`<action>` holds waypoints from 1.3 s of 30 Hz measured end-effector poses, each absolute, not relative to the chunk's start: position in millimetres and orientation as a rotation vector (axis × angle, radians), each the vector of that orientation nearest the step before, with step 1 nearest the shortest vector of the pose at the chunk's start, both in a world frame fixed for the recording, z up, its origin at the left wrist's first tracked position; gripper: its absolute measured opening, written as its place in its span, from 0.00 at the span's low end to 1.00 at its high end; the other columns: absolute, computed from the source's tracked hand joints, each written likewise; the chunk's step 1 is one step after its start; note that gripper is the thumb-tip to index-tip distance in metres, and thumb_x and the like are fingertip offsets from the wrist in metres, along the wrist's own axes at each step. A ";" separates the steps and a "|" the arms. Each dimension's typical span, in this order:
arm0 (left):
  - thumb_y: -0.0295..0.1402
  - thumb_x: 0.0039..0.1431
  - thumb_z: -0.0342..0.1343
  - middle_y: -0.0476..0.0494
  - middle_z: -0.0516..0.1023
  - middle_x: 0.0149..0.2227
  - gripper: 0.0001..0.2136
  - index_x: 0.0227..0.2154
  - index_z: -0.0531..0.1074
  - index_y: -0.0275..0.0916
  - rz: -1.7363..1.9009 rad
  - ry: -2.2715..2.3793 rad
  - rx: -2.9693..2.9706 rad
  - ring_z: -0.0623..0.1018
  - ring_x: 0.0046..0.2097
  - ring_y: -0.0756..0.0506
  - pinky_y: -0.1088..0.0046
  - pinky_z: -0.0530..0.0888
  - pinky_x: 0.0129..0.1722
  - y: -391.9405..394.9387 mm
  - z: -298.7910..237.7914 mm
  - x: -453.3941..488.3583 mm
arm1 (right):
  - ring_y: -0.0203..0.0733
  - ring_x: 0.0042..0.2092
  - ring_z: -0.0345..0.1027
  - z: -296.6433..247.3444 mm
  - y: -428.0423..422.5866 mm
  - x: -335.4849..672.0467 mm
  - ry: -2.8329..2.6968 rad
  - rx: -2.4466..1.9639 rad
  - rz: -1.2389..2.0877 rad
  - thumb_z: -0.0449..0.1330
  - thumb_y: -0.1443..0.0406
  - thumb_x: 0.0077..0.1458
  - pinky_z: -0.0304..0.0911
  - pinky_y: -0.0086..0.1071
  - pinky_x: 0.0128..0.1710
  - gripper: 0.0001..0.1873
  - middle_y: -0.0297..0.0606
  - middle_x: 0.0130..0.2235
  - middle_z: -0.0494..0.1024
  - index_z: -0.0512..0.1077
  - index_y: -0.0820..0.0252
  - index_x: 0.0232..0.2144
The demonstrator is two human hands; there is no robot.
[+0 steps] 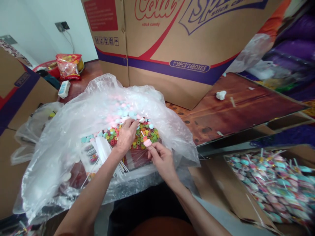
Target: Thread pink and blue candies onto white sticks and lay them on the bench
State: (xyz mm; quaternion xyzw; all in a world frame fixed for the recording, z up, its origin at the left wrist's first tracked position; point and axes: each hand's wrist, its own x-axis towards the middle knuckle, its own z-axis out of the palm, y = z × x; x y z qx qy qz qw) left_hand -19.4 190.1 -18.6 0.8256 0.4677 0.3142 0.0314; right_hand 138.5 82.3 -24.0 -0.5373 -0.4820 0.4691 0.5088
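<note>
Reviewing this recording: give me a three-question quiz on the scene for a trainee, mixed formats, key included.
1. Which hand holds the pink candy on a white stick?
2. True or false: the bundle of white sticks lies nearer the left forearm than the right forearm.
3. Complete the red wording printed on the large carton: "stick ____".

Key:
1. The right hand.
2. True.
3. candy.

Soft, diffuse light. Glare on plastic bag (52, 157). Back candies (113, 118) smeared, right-side lollipops (278, 188) blurry. Edges stretched.
</note>
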 end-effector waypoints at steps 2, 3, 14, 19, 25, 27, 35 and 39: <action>0.30 0.68 0.48 0.38 0.75 0.46 0.10 0.46 0.73 0.39 0.926 1.386 2.588 0.73 0.49 0.42 0.65 0.72 0.50 188.9 -20.1 -21.7 | 0.32 0.22 0.55 -22.5 82.3 138.8 -1.174 -1.295 1.125 0.56 0.55 0.62 0.52 0.27 0.22 0.19 0.28 0.20 0.65 0.66 0.57 0.22; 0.30 0.68 0.49 0.38 0.75 0.48 0.10 0.47 0.73 0.40 0.907 1.369 2.607 0.73 0.50 0.42 0.64 0.72 0.51 188.1 -20.0 -23.1 | 0.32 0.22 0.56 -21.8 82.4 138.8 -1.182 -1.295 1.121 0.56 0.56 0.62 0.52 0.27 0.22 0.19 0.29 0.20 0.66 0.66 0.57 0.22; 0.20 0.63 0.46 0.38 0.74 0.48 0.23 0.59 0.65 0.43 0.308 1.302 2.784 0.75 0.48 0.41 0.66 0.73 0.46 194.5 11.7 -29.6 | 0.31 0.21 0.53 -26.7 82.7 137.8 -1.126 -1.266 1.188 0.56 0.55 0.62 0.51 0.27 0.20 0.17 0.28 0.22 0.66 0.67 0.57 0.25; 0.20 0.62 0.47 0.37 0.75 0.47 0.20 0.54 0.70 0.40 0.311 1.318 2.756 0.75 0.50 0.40 0.65 0.73 0.49 196.3 11.7 -27.4 | 0.31 0.20 0.54 -26.5 83.5 137.5 -1.109 -1.243 1.218 0.56 0.56 0.61 0.51 0.26 0.20 0.14 0.29 0.23 0.68 0.69 0.59 0.28; 0.24 0.62 0.48 0.39 0.78 0.45 0.17 0.48 0.77 0.41 0.862 1.391 2.217 0.78 0.44 0.43 0.67 0.74 0.46 189.0 4.5 -25.1 | 0.32 0.21 0.55 -27.3 83.6 138.3 -1.142 -1.241 1.182 0.55 0.56 0.62 0.51 0.27 0.21 0.14 0.29 0.22 0.68 0.70 0.58 0.28; 0.29 0.62 0.52 0.41 0.80 0.41 0.13 0.45 0.79 0.40 1.067 1.353 1.799 0.79 0.40 0.44 0.68 0.75 0.43 178.4 1.0 -26.1 | 0.33 0.22 0.57 -25.9 83.0 138.7 -1.174 -1.231 1.180 0.55 0.57 0.62 0.53 0.27 0.22 0.14 0.29 0.22 0.68 0.70 0.58 0.28; 0.41 0.50 0.67 0.45 0.82 0.38 0.17 0.42 0.79 0.38 1.276 1.102 1.048 0.77 0.36 0.49 0.74 0.73 0.37 135.4 -1.0 -27.8 | 0.35 0.26 0.60 -17.6 79.6 136.9 -1.335 -1.273 1.130 0.54 0.59 0.62 0.56 0.29 0.28 0.14 0.30 0.22 0.67 0.69 0.59 0.26; 0.39 0.46 0.71 0.47 0.81 0.35 0.17 0.38 0.78 0.38 1.311 1.070 1.061 0.77 0.36 0.49 0.74 0.74 0.38 133.2 -0.2 -28.0 | 0.35 0.26 0.60 -16.3 77.5 136.3 -1.385 -1.280 1.115 0.53 0.60 0.62 0.55 0.29 0.28 0.14 0.30 0.23 0.67 0.69 0.58 0.27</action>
